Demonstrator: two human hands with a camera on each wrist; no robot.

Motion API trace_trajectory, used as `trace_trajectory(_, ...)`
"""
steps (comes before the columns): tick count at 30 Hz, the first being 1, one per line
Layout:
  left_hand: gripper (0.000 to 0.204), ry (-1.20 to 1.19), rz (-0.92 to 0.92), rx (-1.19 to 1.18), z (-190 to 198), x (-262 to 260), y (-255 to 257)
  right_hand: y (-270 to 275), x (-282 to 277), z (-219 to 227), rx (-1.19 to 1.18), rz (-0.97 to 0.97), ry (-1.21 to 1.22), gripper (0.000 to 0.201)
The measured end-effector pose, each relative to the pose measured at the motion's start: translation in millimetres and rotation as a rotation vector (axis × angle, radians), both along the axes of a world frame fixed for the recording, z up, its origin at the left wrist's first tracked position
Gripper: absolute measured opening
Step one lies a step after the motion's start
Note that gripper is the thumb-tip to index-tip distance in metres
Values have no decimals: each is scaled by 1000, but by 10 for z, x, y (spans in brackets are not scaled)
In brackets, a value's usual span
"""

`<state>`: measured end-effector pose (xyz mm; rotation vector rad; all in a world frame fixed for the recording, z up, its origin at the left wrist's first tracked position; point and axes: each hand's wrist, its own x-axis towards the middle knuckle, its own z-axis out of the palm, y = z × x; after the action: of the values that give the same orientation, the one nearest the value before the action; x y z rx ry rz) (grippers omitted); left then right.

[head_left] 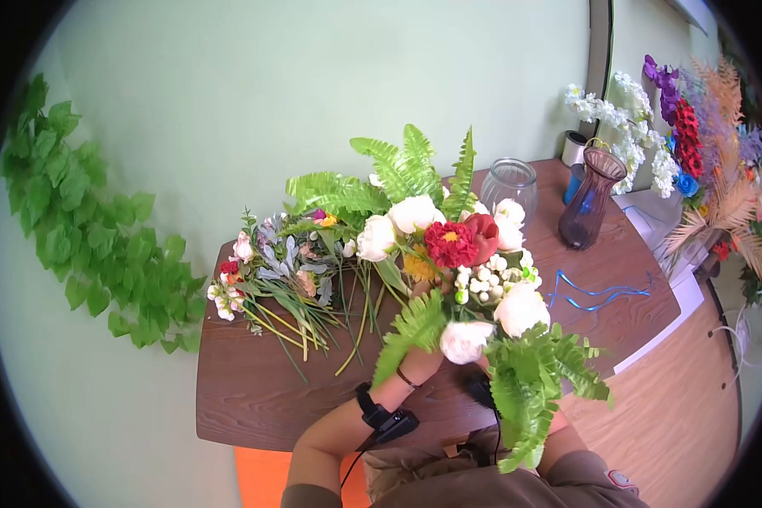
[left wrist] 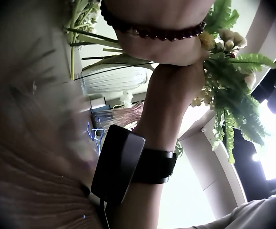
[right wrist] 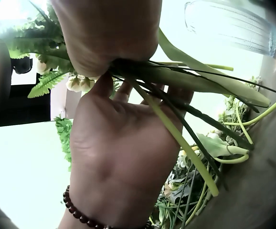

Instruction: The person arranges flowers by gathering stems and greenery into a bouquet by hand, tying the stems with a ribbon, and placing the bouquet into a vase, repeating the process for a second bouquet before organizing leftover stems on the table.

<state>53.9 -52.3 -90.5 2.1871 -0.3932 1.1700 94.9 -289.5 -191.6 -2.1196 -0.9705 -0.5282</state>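
Note:
A bouquet of white, pink and red flowers [head_left: 455, 245] with fern leaves [head_left: 415, 332] is held up over the table's front part. Its stems [right wrist: 176, 129] fan out below the hands in the right wrist view. My right hand [right wrist: 111, 36] grips the stems close under the flowers; the bouquet mostly hides it in the head view. Against it, my left hand [right wrist: 123, 143], with a beaded bracelet, has its fingers curled behind the stems. In the left wrist view the left hand [left wrist: 162, 19] and right hand [left wrist: 176, 83] touch.
Loose flowers and stems [head_left: 292, 279] lie on the table's left part. A clear glass jar [head_left: 512, 190], a purple vase [head_left: 590, 203] and a blue ribbon [head_left: 597, 298] are on the right. Ivy [head_left: 93, 220] hangs on the left wall; more flowers [head_left: 703, 161] stand at the far right.

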Motion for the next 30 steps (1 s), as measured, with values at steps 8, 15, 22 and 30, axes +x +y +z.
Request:
trace_trajectory(8,46,-391,118,234,248,2,-10,105,47,583,168,31,176,30)
trace_trajectory(15,41,825,-392,-332,-275,253,172,631,-190,1210,288,82,326,27)
trace_trajectory(22,33,467,-392,-555,857,-151,25,247,-175,1628,341,148,503,26)
trace_trajectory(30,50,314,-314,-253,1306,-95,240,1333,-100,2676,162,158,123,25)
